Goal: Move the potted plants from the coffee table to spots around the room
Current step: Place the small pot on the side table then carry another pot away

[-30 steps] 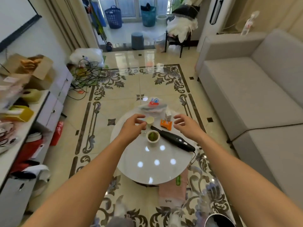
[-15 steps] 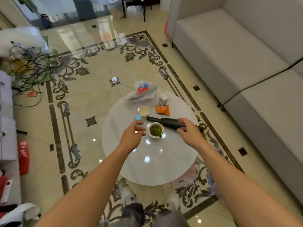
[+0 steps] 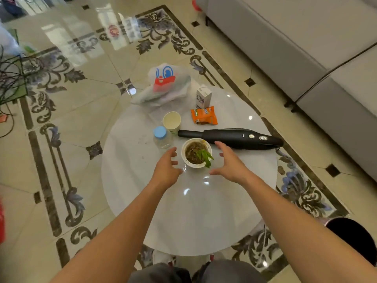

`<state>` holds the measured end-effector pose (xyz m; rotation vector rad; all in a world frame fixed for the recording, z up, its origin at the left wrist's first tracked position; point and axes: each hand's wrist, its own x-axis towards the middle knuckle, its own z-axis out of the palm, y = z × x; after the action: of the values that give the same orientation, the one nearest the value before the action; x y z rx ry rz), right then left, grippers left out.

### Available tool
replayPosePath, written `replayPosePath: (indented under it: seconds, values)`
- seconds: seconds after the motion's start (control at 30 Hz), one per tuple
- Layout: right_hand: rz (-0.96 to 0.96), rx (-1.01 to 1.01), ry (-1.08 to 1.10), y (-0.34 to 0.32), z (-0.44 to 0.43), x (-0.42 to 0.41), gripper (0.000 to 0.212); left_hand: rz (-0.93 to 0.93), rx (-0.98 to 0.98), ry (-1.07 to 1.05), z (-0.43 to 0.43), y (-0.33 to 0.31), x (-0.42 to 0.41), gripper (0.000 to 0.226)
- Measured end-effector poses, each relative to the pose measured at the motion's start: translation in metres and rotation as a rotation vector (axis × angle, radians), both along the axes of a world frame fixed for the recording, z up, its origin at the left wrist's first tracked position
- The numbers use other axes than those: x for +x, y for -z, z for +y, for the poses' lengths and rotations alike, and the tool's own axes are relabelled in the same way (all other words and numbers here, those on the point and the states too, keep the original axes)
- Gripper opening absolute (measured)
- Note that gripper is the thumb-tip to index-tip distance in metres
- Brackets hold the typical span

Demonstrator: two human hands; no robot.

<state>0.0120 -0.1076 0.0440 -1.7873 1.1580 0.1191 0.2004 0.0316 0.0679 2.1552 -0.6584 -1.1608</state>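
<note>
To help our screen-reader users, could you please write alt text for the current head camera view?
The left hand and right hand, both open, flank a small potted plant on a round white coffee table, apparently not touching it. Behind it lie a black handheld vacuum, a paper cup and a blue-capped bottle.

A: Room round the potted plant (image 3: 196,153)?
B: Near side's open – I see bare coffee table (image 3: 193,211) from the pot to the front edge. Far side blocked: handheld vacuum (image 3: 234,137) lies across, nozzle close to the rim.
A: Sides?
B: L is tight, water bottle (image 3: 162,137) just beside, paper cup (image 3: 172,121) behind it; my left hand (image 3: 166,168) fits btwn. R has a gap, right hand (image 3: 230,162) in it, near the vacuum.
</note>
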Motion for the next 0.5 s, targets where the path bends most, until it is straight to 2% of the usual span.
replayPosePath:
  seconds: [0.07, 0.17, 0.33, 0.5]
  values:
    - [-0.013, 0.008, -0.060, 0.022, -0.003, 0.003, 0.126, 0.039, -0.013, 0.066, -0.006, 0.021, -0.001, 0.091]
    - [-0.056, -0.019, -0.088, 0.043, -0.007, 0.011, 0.131, 0.080, -0.114, 0.113, -0.017, 0.046, -0.003, 0.082]
    - [-0.280, 0.000, -0.087, 0.050, -0.004, 0.028, 0.108, 0.038, -0.318, 0.204, -0.033, 0.063, -0.001, 0.088]
    - [-0.358, 0.052, -0.019, 0.042, 0.004, 0.031, 0.100, -0.010, -0.401, 0.196, -0.037, 0.061, -0.005, 0.077]
